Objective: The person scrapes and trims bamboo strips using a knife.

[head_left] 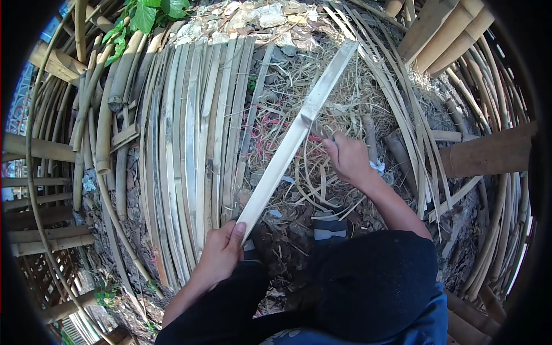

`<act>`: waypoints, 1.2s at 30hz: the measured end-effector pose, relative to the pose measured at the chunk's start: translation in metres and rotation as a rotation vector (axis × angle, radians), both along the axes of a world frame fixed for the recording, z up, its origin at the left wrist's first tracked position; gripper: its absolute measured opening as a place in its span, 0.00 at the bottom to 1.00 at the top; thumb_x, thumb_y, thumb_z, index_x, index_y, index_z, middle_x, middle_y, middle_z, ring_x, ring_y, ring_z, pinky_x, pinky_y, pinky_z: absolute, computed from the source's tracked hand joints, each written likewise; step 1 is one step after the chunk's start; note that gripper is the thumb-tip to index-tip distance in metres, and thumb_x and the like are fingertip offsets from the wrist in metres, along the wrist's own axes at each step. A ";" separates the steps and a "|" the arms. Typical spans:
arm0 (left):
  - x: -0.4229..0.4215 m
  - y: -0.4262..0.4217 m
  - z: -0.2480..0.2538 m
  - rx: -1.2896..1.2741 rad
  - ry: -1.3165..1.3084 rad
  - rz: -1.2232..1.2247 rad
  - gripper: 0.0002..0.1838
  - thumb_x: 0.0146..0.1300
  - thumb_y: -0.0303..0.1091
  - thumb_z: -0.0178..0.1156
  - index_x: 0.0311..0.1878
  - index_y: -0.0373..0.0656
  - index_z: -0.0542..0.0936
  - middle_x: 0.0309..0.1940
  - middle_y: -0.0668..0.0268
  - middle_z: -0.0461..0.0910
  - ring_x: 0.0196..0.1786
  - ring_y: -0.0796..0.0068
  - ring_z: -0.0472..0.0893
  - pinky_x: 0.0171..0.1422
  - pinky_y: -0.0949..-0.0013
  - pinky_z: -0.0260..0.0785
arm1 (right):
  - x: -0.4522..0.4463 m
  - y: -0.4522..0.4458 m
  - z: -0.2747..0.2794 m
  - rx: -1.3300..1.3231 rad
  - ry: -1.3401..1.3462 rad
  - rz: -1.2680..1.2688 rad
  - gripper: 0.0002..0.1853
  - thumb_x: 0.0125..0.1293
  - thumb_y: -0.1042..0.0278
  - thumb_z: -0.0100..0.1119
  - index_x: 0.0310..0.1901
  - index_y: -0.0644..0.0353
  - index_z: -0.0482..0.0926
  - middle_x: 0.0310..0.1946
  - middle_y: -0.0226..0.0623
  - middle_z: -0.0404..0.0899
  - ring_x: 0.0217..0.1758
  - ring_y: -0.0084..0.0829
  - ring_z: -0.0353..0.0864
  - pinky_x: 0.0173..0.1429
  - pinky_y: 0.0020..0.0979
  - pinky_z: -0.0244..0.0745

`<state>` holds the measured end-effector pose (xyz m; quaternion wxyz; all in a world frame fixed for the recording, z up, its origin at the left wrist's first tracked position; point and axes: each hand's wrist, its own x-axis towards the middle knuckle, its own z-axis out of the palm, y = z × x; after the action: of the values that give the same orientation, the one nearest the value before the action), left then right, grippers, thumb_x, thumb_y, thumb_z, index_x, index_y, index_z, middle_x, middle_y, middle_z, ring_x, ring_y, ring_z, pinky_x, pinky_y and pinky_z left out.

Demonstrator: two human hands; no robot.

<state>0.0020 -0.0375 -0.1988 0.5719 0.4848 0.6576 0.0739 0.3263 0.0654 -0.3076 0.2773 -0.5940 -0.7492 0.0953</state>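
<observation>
Bamboo strip (290, 144) gripped in left hand (222, 250); right hand (348, 158) grasps knife (316, 128) against strip.

The left hand (218, 253) and right hand (349, 158) are both bare, and the 2 forearms (397, 204) are uncovered as far as they show. Black legwear (374, 282) covers both legs, its cloth plain and matte, with fine pale flecks over the rounded right knee. Blue cloth (440, 316) shows along the lower edge, bearing a small pale pattern whose design is too small to tell. The 2 feet wear dark footwear (330, 225) with a lighter grey band (330, 234).
</observation>
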 end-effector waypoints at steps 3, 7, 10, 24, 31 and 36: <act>-0.019 -0.014 -0.014 -0.049 -0.037 0.020 0.25 0.81 0.48 0.46 0.34 0.36 0.77 0.13 0.67 0.72 0.15 0.78 0.71 0.22 0.69 0.63 | 0.075 0.045 0.014 0.006 0.092 -0.483 0.30 0.81 0.49 0.39 0.31 0.68 0.78 0.21 0.59 0.76 0.29 0.61 0.78 0.35 0.54 0.67; -0.023 -0.014 -0.022 -0.138 -0.070 0.004 0.26 0.81 0.50 0.46 0.33 0.38 0.76 0.14 0.69 0.71 0.14 0.80 0.70 0.21 0.72 0.61 | 0.066 0.031 0.019 -0.019 0.524 -0.507 0.31 0.82 0.49 0.38 0.28 0.69 0.71 0.16 0.46 0.66 0.19 0.38 0.68 0.30 0.46 0.63; -0.016 -0.009 -0.022 -0.232 -0.149 0.101 0.26 0.81 0.51 0.45 0.34 0.39 0.77 0.14 0.69 0.71 0.14 0.80 0.70 0.21 0.73 0.61 | 0.001 -0.021 0.024 -0.038 0.554 -0.163 0.24 0.80 0.56 0.44 0.29 0.68 0.71 0.16 0.43 0.65 0.18 0.32 0.66 0.27 0.41 0.62; -0.004 -0.013 -0.025 0.000 -0.130 0.043 0.28 0.82 0.51 0.41 0.34 0.37 0.77 0.14 0.70 0.69 0.15 0.80 0.70 0.21 0.71 0.62 | -0.087 -0.067 0.014 0.040 0.053 0.450 0.23 0.68 0.46 0.63 0.28 0.60 0.72 0.18 0.41 0.76 0.18 0.42 0.79 0.22 0.40 0.74; -0.008 -0.016 -0.024 0.022 -0.053 0.006 0.29 0.82 0.51 0.41 0.32 0.35 0.76 0.13 0.69 0.68 0.15 0.79 0.70 0.21 0.70 0.63 | -0.034 -0.029 0.001 0.036 -0.126 0.227 0.26 0.70 0.43 0.59 0.28 0.61 0.77 0.15 0.39 0.77 0.16 0.39 0.81 0.19 0.40 0.74; -0.008 -0.019 -0.027 0.011 -0.073 0.013 0.28 0.81 0.52 0.42 0.34 0.37 0.74 0.14 0.71 0.68 0.15 0.81 0.68 0.20 0.72 0.59 | 0.002 0.000 -0.001 0.025 -0.213 0.075 0.25 0.71 0.44 0.57 0.29 0.61 0.76 0.15 0.42 0.77 0.16 0.43 0.80 0.21 0.43 0.74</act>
<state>-0.0057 -0.0567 -0.2261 0.5923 0.4805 0.6392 0.0989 0.3284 0.0658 -0.3086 0.1997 -0.5688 -0.7972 0.0327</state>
